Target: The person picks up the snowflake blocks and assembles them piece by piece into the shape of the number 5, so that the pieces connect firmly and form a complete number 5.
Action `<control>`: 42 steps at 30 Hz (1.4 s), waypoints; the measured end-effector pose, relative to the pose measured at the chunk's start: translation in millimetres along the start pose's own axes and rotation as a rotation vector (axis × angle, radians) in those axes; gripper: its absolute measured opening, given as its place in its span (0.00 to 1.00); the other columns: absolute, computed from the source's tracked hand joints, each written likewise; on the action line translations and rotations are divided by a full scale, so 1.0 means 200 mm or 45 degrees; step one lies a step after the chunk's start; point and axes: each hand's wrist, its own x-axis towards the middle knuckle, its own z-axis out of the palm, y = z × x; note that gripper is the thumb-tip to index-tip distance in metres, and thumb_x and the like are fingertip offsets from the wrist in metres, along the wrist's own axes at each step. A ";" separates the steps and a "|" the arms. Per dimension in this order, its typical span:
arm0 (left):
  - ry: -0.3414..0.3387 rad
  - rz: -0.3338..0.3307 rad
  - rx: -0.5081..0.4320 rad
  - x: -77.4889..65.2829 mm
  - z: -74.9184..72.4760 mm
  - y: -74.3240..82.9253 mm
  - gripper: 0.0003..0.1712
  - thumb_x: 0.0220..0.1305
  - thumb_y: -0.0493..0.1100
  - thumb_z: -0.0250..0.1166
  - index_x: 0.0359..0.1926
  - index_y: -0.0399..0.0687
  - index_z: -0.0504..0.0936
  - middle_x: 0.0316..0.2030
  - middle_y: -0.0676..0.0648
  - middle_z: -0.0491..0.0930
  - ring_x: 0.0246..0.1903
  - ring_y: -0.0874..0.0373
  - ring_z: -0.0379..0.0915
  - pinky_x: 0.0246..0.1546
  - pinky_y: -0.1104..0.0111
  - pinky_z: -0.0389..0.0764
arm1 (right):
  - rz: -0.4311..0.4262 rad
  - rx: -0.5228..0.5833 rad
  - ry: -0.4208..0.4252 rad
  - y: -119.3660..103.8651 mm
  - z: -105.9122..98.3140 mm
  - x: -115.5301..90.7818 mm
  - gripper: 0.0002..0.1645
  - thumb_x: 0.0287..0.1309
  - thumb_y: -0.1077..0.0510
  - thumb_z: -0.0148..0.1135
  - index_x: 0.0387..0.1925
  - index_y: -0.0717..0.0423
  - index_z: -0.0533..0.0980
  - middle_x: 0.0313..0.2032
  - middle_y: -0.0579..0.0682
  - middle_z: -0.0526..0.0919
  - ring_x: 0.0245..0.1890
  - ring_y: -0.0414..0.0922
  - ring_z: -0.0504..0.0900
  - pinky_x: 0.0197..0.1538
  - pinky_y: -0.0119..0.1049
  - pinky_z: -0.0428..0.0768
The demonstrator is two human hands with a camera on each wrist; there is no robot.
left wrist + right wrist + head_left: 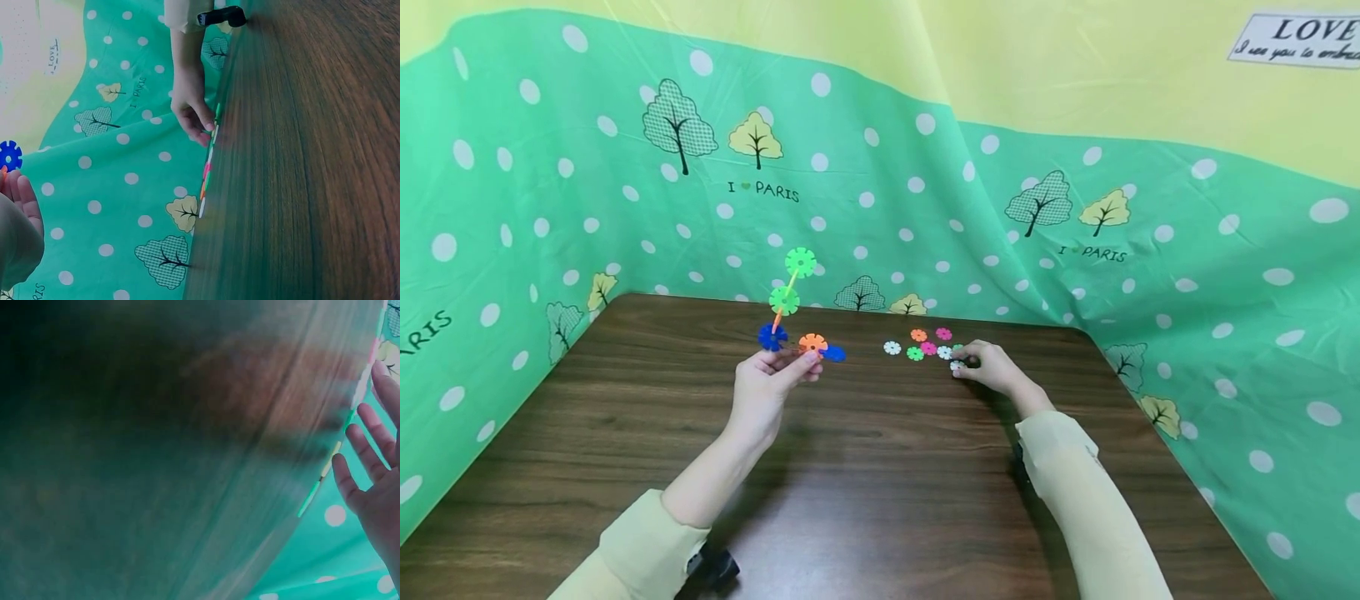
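Note:
My left hand [763, 390] pinches a linked chain of notched plastic snowflake discs, raised above the table. Two green discs [801, 262] stand at its top, joined by thin edge-on yellow and orange pieces. Lower down come a dark blue disc [772, 337], an orange disc [812, 344] by the thumb and a blue disc [834, 354] at the right. Over the loose discs, my right hand [997, 370] has thumb and forefinger around a white disc [956, 365] at the group's near right edge. In the right wrist view the fingers [369, 450] reach toward the discs, seen edge-on.
Several loose discs lie flat together on the dark wooden table [865, 467]: a white disc [892, 347], a green disc [915, 353], an orange disc [918, 335] and pink discs [943, 334]. A green dotted curtain [865, 200] hangs around the table's back and sides.

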 end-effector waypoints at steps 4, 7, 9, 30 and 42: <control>-0.003 0.006 -0.010 0.00 0.00 0.00 0.03 0.57 0.33 0.66 0.29 0.43 0.84 0.26 0.46 0.85 0.26 0.55 0.83 0.35 0.65 0.83 | 0.003 -0.055 -0.025 0.01 0.01 0.01 0.20 0.54 0.53 0.68 0.48 0.58 0.80 0.45 0.58 0.78 0.45 0.52 0.76 0.51 0.50 0.74; -0.008 0.004 -0.028 0.00 0.00 0.00 0.04 0.56 0.32 0.67 0.28 0.44 0.84 0.25 0.47 0.85 0.25 0.57 0.83 0.34 0.66 0.83 | -0.017 -0.092 -0.027 0.01 0.01 0.02 0.19 0.54 0.54 0.68 0.47 0.59 0.81 0.43 0.58 0.78 0.44 0.52 0.76 0.51 0.50 0.75; -0.010 0.001 -0.039 0.01 0.01 0.00 0.03 0.56 0.33 0.68 0.28 0.44 0.84 0.24 0.47 0.85 0.25 0.58 0.83 0.34 0.66 0.83 | -0.009 -0.091 -0.027 0.01 0.01 0.02 0.17 0.54 0.56 0.68 0.45 0.59 0.81 0.43 0.58 0.78 0.44 0.53 0.76 0.50 0.50 0.75; -0.023 0.018 -0.040 0.01 0.03 0.00 0.03 0.57 0.32 0.66 0.29 0.43 0.83 0.25 0.46 0.85 0.25 0.58 0.82 0.35 0.65 0.83 | 0.085 0.012 0.022 -0.03 0.01 0.03 0.14 0.47 0.63 0.72 0.38 0.61 0.82 0.37 0.56 0.76 0.36 0.49 0.75 0.37 0.40 0.78; -0.009 0.002 -0.047 0.01 0.04 0.00 0.01 0.57 0.32 0.66 0.31 0.38 0.81 0.24 0.48 0.85 0.25 0.58 0.82 0.34 0.66 0.83 | 0.082 0.258 0.131 -0.10 -0.05 -0.03 0.14 0.51 0.68 0.67 0.42 0.63 0.81 0.33 0.55 0.84 0.30 0.44 0.83 0.32 0.35 0.82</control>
